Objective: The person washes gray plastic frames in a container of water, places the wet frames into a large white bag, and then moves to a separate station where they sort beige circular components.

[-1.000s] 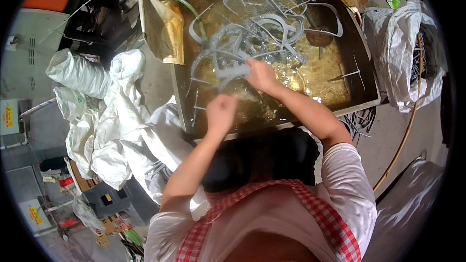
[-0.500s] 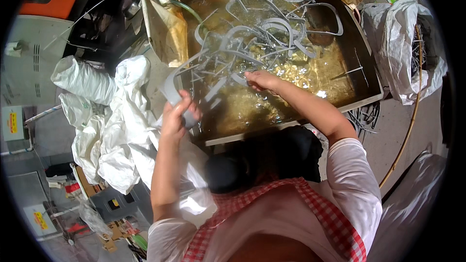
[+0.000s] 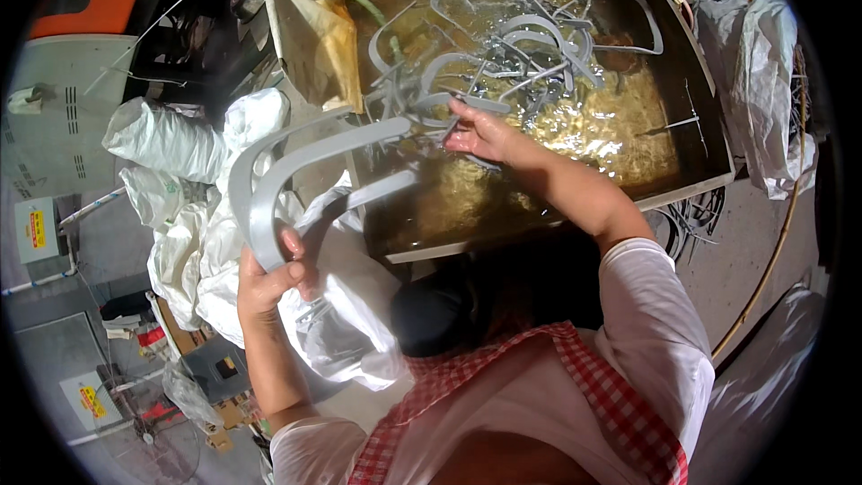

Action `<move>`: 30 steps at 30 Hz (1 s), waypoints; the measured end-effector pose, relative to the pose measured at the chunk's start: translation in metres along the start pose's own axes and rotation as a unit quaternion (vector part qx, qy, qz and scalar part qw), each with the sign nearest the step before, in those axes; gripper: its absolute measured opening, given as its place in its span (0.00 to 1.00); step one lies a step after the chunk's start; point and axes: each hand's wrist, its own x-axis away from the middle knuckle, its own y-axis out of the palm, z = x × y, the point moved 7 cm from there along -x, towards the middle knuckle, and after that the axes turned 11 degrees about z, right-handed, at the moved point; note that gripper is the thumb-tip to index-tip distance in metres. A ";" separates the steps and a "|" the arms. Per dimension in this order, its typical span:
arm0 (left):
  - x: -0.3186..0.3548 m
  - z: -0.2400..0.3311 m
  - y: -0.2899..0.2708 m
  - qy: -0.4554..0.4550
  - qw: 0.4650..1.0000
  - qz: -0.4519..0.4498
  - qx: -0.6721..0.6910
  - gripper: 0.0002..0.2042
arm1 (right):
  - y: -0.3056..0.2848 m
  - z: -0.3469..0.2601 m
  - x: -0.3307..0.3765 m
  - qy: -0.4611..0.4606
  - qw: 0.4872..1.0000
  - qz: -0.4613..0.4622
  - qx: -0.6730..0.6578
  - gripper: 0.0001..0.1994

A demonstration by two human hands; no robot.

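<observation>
My left hand [image 3: 274, 278] is closed round the bend of smooth grey U-shaped strips [image 3: 260, 198], at least two of them nested together. Their arms point right, toward the water tub [image 3: 539, 220]. Over the tub's near left part, my right hand [image 3: 485, 136] has its fingers curled on a wet grey curved strip [image 3: 485, 163], partly hidden beneath the hand. Another grey strip [image 3: 485, 103] crosses by its fingertips. Several more curved grey strips [image 3: 539, 36] lie tangled in the shallow, rippling water, toward the far side.
White sacks [image 3: 202, 216] lie crumpled at the left, and an open white bag [image 3: 332, 323] stands below my left hand. A stained cloth-like sheet [image 3: 314, 36] hangs at the tub's left edge. Right of the tub are a white sack [image 3: 763, 90] and a long thin stick [image 3: 772, 251].
My left hand has drawn the grey U-shaped strips left and nearer, away from the tub. My right hand has shifted slightly left among the strips. The view has shifted a little.
</observation>
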 end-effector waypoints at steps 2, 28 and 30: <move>0.001 0.009 -0.005 0.011 1.000 0.010 -0.020 0.14 | -0.005 0.000 0.009 0.042 0.973 -0.155 0.166 0.18; 0.062 -0.014 0.109 0.193 0.642 -0.397 -0.627 0.12 | 0.107 0.022 0.015 0.145 0.973 -0.019 -0.177 0.25; 0.060 -0.009 0.104 0.196 0.670 -0.366 -0.616 0.12 | 0.118 -0.019 0.028 0.052 0.989 -0.019 -0.136 0.19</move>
